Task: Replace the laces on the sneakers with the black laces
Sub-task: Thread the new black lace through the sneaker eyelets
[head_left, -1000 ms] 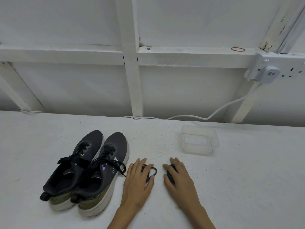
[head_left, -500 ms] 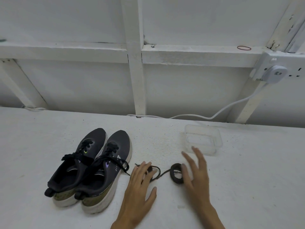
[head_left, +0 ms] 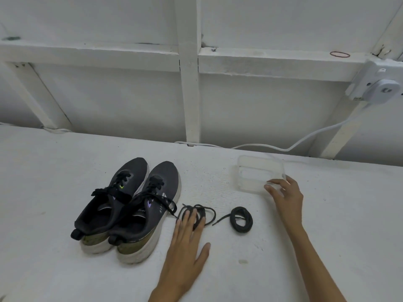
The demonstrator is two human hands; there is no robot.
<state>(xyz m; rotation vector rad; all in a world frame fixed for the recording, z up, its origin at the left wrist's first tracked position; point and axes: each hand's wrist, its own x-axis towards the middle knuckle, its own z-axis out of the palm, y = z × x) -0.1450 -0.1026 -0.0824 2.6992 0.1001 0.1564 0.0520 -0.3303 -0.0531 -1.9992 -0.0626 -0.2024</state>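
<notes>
White table (head_left: 65,171): lace (head_left: 197,214) under left grip (head_left: 185,240).

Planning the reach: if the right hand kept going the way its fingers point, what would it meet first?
The clear plastic container; the right hand fingertips look already at its near edge, though contact is unclear.

Left hand (head_left: 185,243) lies over near part of loosened lace coil (head_left: 197,215); strands beneath the fingers hidden. Both forearms cut off by bottom edge. Right hand (head_left: 287,197) reaches clear tub (head_left: 259,174); fingertips at its near rim, whether they grip it cannot be told. Tub walls faint against white surface, contents unreadable. Plug unit (head_left: 379,88) cut by right edge. Markings on the right sneaker (head_left: 150,214) too small to read. Left sneaker (head_left: 113,199): inner side hidden by the right sneaker.
</notes>
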